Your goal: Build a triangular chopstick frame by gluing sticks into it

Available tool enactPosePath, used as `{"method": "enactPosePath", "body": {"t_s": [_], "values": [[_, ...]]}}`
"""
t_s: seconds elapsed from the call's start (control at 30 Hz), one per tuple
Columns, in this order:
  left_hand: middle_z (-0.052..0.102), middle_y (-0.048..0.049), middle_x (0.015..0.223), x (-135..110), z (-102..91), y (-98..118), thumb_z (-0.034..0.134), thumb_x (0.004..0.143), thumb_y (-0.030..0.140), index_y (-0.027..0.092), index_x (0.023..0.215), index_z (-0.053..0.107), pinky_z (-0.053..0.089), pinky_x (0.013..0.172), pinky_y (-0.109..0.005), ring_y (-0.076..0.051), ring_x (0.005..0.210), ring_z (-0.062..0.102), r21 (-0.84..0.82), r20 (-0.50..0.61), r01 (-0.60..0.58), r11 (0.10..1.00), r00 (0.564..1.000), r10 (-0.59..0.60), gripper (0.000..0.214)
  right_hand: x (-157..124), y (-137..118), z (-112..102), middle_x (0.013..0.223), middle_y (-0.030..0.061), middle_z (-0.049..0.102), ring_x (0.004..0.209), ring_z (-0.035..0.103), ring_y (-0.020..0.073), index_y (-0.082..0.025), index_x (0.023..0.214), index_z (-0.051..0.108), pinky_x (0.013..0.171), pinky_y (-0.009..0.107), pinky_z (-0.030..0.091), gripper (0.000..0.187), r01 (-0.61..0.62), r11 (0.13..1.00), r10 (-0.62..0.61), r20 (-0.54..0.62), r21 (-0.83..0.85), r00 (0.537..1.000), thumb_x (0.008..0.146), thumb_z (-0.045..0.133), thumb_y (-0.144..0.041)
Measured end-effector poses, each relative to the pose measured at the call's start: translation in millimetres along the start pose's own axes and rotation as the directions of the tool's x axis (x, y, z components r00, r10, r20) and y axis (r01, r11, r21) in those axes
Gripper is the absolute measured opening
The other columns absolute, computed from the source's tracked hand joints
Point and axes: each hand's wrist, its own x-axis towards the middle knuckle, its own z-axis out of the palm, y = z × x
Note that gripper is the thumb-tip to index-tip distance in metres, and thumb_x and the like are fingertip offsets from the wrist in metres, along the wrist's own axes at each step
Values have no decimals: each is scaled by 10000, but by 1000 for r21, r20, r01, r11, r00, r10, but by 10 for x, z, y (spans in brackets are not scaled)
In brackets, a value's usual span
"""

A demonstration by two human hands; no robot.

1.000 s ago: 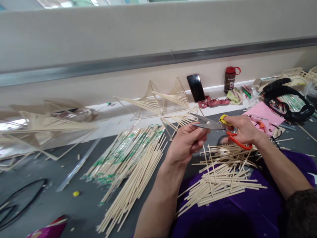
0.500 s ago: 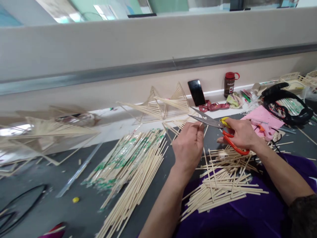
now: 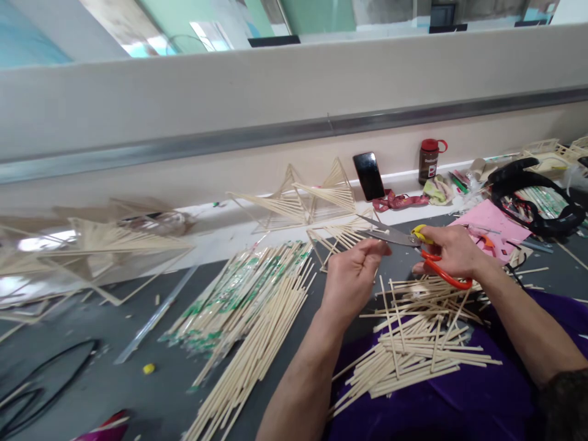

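Observation:
My right hand is closed around the red and yellow handles of a pair of scissors, whose blades point left and stand apart. Facing the blades, my left hand pinches a thin wooden stick. Only a small pale end of it shows by the blades; my fingers hide the rest. Below both hands, a loose heap of cut sticks lies on purple cloth. Longer bare sticks lie to the left, beside sticks in clear and green wrappers.
Stick frameworks stand against the wall, with another at the left. A phone, a red strap and a red-lidded bottle are at the back. Pink paper and a black ring-shaped object lie right.
The view has shifted slightly, so the surroundings sit lower and further right. The scissors have turned a little, and a pale stick end now shows by the blades beyond my left fingertips.

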Motion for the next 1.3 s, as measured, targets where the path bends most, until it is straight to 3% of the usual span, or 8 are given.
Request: {"method": "enactPosePath", "body": {"t_s": [0.1,0.23,0.47,0.53,0.67,0.8,1.13,1.3], "values": [[414,48,454,7,-8,13,548,858,410,184,677,664,256,441,-219,-88,423,329,-247,138,147,958,984,-115,311,1,80,9,568,-39,530,508,443,107,-184,868,614,559,244,301,542,68,997,-67,-15,27,998,696,627,-698],[287,82,422,1,-5,2,630,802,541,171,666,644,136,397,-208,-52,388,184,-521,352,381,764,911,-214,393,8,144,21,543,-46,505,492,421,98,-183,811,610,539,234,291,514,156,987,-154,-46,43,987,699,633,-684],[182,117,375,12,36,3,763,640,608,182,595,594,77,361,-184,-29,357,96,-626,631,630,460,756,-176,460,7,173,9,537,-49,497,483,401,87,-189,768,595,521,226,288,497,251,964,-244,-82,86,966,687,649,-677],[234,111,382,20,65,4,758,645,605,174,638,617,88,360,-181,-30,356,124,-639,566,594,489,793,-224,454,4,153,7,545,-41,510,492,418,96,-187,799,602,532,234,294,529,201,978,-196,-81,61,977,689,631,-703],[500,53,494,30,99,-23,740,721,472,166,727,631,182,377,-177,-35,386,284,-594,135,318,739,945,-299,325,7,81,12,610,-8,563,544,473,126,-184,839,586,561,254,285,558,67,996,-70,-69,-52,995,715,589,-728],[610,25,566,25,95,-84,703,762,342,172,683,654,326,446,-192,-66,463,432,-350,-146,86,933,979,-144,193,18,31,18,692,17,587,602,497,151,-193,844,543,573,262,277,549,35,993,-42,-58,-115,997,728,574,-729],[680,20,607,22,151,-217,693,808,313,194,824,734,474,542,-201,-109,545,607,-180,-210,-103,978,976,64,126,65,37,49,882,76,623,769,531,207,-193,851,508,695,335,361,535,161,981,-171,-100,-105,980,723,596,-705],[714,19,660,14,109,-180,680,813,255,205,845,734,489,552,-193,-106,555,621,4,-258,-245,969,936,238,80,40,22,53,987,89,626,856,567,232,-191,950,514,760,368,386,535,198,980,-199,-77,-25,977,721,635,-659]]}}
